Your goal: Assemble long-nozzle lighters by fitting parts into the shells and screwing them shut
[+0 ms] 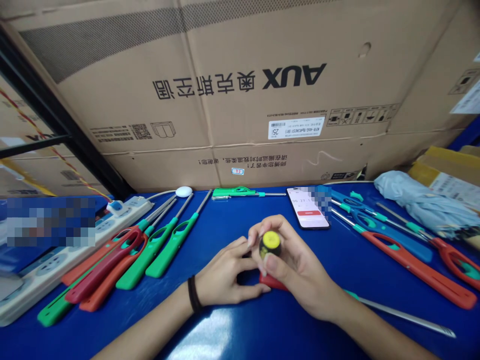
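Observation:
My right hand [296, 270] is closed around an upright screwdriver [271, 241], its yellow and black handle end facing up; the shaft and tip are hidden. Beneath it lies the red handle of a stick lighter [273, 283], mostly covered by my hands. The fingers and thumb of my left hand [225, 275] close on the left end of that red handle, steadying it on the blue table [176, 320]. From under my right forearm a metal lighter tube [408, 316] with a green collar sticks out to the right, apparently part of the same lighter.
Several red and green stick lighters [170, 245] lie left, beside a white power strip [56, 265]. A green lighter [234, 192] and a phone [309, 207] lie at the back. More red and blue lighters [416, 265] lie right, near a grey-blue folded umbrella [423, 200]. A large cardboard box [232, 115] stands behind.

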Available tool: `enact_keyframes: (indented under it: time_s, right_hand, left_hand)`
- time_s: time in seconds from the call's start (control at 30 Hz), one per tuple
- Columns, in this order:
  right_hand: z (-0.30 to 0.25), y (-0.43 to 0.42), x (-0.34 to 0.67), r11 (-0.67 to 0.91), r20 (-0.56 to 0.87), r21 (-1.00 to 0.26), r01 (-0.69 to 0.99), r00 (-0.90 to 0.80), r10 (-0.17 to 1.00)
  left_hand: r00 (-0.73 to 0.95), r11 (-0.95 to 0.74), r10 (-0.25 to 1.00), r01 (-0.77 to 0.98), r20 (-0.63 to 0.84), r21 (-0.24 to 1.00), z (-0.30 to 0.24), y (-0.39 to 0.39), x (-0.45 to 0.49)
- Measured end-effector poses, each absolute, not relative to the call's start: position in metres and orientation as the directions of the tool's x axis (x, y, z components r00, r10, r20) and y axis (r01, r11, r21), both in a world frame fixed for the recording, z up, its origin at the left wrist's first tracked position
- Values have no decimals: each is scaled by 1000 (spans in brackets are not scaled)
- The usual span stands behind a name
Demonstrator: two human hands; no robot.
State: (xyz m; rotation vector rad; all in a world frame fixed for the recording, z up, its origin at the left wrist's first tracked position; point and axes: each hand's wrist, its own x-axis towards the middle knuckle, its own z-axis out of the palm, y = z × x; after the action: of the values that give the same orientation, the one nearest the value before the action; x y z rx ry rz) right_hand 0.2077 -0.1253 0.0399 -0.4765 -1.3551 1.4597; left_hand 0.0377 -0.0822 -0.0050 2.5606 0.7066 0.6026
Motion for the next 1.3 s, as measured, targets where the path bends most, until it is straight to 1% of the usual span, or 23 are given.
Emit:
enact_keyframes:
  time_s: [0.1,0.2,0.3,0.4,0.5,0.63,0.77,0.9,1.0,1.1,1.3]
  right_hand:
    - [38,-123,208,184,328,-907,-378,-365,871]
    - [41,-123,209,237,358,-910,-340,-355,864]
    - [43,-124,209,237,374,-888,-394,-321,870]
    - [40,-124,209,177,334,-878,-444,-305,892]
    - [39,-123,210,170,317,-898,-407,-328,890]
    - [40,-124,210,233,376,-882,-410,-315,871]
    - [36,-124,210,193,338,-883,-427,-294,894]
    - [38,-123,209,238,356,-896,-374,-286,890]
    - [39,-125,207,224,365,-879,-420,-292,884]
    - [36,-126,207,199,352,-872,-448,-291,889]
    - [37,-124,210,288,396,-889,-356,-286,873]
  left_hand:
    - [796,-818,519,356,312,453,-5,-82,37]
    - [801,-817,515,351,304,458,-4,-81,38]
    - [787,-797,538,359,302,486,-4,-82,38]
    - [794,-809,521,344,312,476,-5,-81,38]
    - [802,-817,517,356,301,454,-5,-81,38]
    - [797,-796,536,367,279,481,-4,-81,38]
    - [802,-815,516,352,301,460,-4,-81,38]
    - [806,-812,524,377,274,446,-5,-81,37]
    - [789,-794,546,381,281,474,-5,-82,37]
    - [794,-801,530,354,298,483,-4,-81,38]
    - [795,-801,539,382,279,461,-3,-81,38]
